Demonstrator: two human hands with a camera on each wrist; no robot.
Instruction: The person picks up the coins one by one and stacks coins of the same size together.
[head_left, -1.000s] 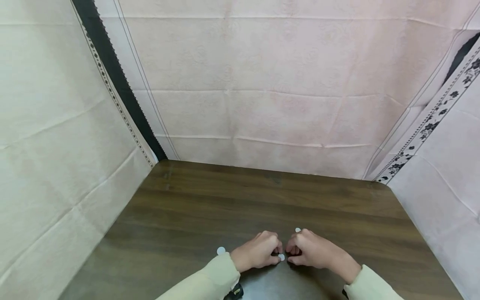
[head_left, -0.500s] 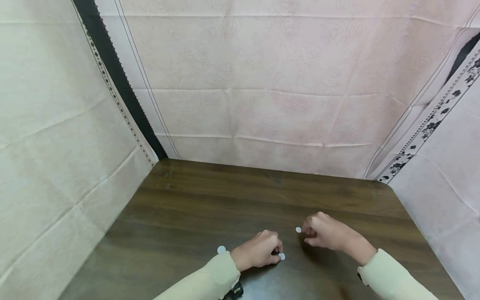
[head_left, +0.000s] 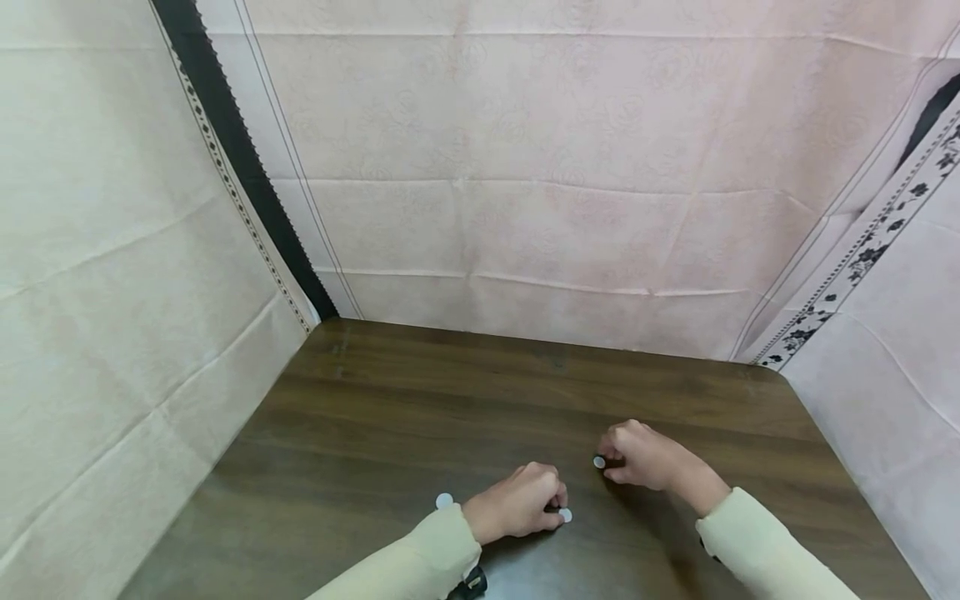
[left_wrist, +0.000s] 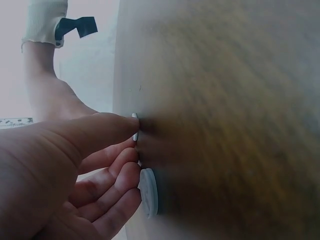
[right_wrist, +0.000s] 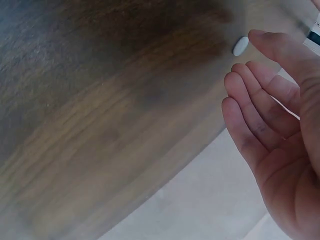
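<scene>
Three small white discs lie on the brown wooden table (head_left: 420,400). My left hand (head_left: 517,504) pinches one white disc (head_left: 566,516) at the tabletop; in the left wrist view its edge (left_wrist: 135,127) shows between thumb tip and forefinger. Slightly farther back, my right hand (head_left: 645,454) hovers around a second disc (head_left: 599,462), fingers loosely bent. The right wrist view shows that disc (right_wrist: 241,46) just off the thumb tip, with a narrow gap. A third disc (head_left: 444,501) rests beside my left sleeve. Beyond the left fingers stands a pale, rimmed disc (left_wrist: 149,192).
Pale cloth hangs behind the table (head_left: 525,208), along the left side (head_left: 135,292) and along the right side (head_left: 892,358), meeting the table's edges. Wood surface extends to the left of my left arm and behind both hands.
My right hand has moved away from beside the left hand, to the right and back, then slightly left to the far disc. The left hand and the discs stay in place.
</scene>
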